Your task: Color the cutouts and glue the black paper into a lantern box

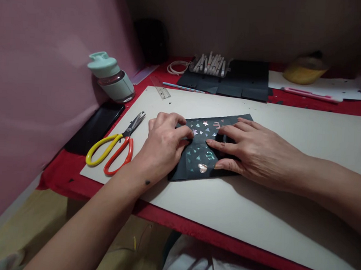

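A dark folded paper card [197, 152] lies on the white board [285, 223], dotted with shiny triangles, stars, music notes and a heart [202, 168]. My left hand [166, 140] is at the card's left side, its fingers curled and closed against the paper, thumb and index close together. Across the right half of the card rests my right hand [249, 149], fingers spread and stretched out, the index tip near the middle crease. Both palms hide parts of the card's sides. Beside my left hand are scissors [118, 147] with one yellow and one red handle, blades parted.
A tilted bottle with a mint lid [110, 75] and a black phone [95, 127] are at the left. Along the back are a clear ruler [161, 90], a striped pencil [183, 87], a box of white markers [211, 65], black paper [248, 80], a pink cutter [313, 95] and a yellow tape roll [305, 71].
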Demonstrator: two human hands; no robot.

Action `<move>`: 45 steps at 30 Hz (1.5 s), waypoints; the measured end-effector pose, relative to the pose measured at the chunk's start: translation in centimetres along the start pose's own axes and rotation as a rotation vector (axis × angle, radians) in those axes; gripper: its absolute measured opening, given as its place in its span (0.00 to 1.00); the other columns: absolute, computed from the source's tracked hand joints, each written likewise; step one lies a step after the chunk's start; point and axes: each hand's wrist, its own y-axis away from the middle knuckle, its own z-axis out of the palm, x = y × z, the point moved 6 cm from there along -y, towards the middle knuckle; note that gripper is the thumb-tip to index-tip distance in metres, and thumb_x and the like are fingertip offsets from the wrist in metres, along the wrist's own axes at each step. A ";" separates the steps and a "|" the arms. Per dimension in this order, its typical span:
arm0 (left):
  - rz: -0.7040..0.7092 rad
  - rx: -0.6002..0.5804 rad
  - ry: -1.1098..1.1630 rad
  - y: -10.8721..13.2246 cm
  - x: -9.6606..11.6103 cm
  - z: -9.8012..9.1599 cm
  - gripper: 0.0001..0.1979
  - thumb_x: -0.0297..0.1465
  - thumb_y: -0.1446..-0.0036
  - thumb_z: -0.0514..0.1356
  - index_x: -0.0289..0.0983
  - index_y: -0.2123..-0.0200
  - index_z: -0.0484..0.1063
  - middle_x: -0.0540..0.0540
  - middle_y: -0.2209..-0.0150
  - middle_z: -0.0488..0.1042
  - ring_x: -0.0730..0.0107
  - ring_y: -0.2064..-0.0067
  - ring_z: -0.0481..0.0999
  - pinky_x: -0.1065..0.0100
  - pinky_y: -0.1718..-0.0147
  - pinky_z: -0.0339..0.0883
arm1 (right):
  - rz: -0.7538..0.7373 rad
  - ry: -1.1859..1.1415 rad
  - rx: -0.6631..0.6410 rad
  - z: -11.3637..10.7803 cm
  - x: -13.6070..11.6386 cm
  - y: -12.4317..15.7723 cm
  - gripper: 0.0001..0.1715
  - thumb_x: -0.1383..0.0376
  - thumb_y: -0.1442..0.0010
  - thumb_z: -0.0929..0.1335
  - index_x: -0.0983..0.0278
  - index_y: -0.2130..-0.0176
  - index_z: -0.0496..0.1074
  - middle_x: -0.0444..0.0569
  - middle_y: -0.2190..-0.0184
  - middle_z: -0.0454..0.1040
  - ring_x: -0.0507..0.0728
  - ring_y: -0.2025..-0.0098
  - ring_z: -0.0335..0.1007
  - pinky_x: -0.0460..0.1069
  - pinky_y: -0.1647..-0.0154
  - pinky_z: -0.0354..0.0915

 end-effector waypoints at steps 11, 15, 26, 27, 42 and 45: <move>0.188 -0.045 0.011 -0.7 2.2 1.2 0.10 0.25 0.35 0.59 0.38 0.66 0.79 0.46 0.66 0.77 0.61 0.61 0.70 0.59 0.60 0.56 | 0.028 -0.080 0.033 -0.3 1.2 0.9 0.38 0.47 0.28 0.56 0.71 0.45 0.77 0.62 0.55 0.76 0.66 0.54 0.68 0.59 0.48 0.62; 0.266 -0.047 -0.045 -0.3 2.7 1.2 0.11 0.23 0.35 0.57 0.37 0.65 0.80 0.45 0.66 0.76 0.60 0.61 0.71 0.59 0.60 0.57 | 0.036 -0.096 0.068 -0.6 0.7 1.7 0.39 0.45 0.29 0.56 0.71 0.43 0.76 0.59 0.60 0.74 0.64 0.60 0.65 0.56 0.58 0.61; 0.355 -0.058 -0.076 0.6 3.5 1.3 0.21 0.22 0.32 0.48 0.37 0.48 0.79 0.41 0.62 0.75 0.55 0.61 0.69 0.56 0.62 0.56 | 0.044 -0.051 0.028 0.3 1.4 1.7 0.41 0.42 0.30 0.55 0.68 0.44 0.78 0.57 0.60 0.73 0.62 0.62 0.63 0.55 0.60 0.56; 0.359 -0.062 -0.080 0.6 3.4 1.3 0.21 0.22 0.32 0.48 0.36 0.47 0.78 0.40 0.61 0.75 0.55 0.61 0.68 0.56 0.62 0.56 | 0.050 -0.047 0.020 0.3 1.7 1.8 0.41 0.42 0.30 0.55 0.69 0.45 0.78 0.57 0.61 0.74 0.62 0.62 0.63 0.55 0.59 0.56; 0.359 -0.239 -0.185 0.2 4.2 1.4 0.19 0.28 0.30 0.49 0.36 0.43 0.75 0.39 0.60 0.72 0.54 0.60 0.67 0.53 0.59 0.56 | 0.044 -0.070 -0.050 -0.2 1.0 1.5 0.41 0.40 0.30 0.54 0.66 0.50 0.80 0.54 0.62 0.74 0.62 0.61 0.65 0.56 0.56 0.56; 0.353 -0.250 -0.163 0.1 4.1 1.4 0.20 0.26 0.31 0.48 0.36 0.43 0.75 0.39 0.59 0.73 0.53 0.59 0.68 0.53 0.59 0.56 | 0.076 -0.083 -0.078 -0.4 2.0 2.0 0.42 0.42 0.29 0.52 0.66 0.51 0.81 0.53 0.63 0.74 0.62 0.62 0.66 0.57 0.55 0.57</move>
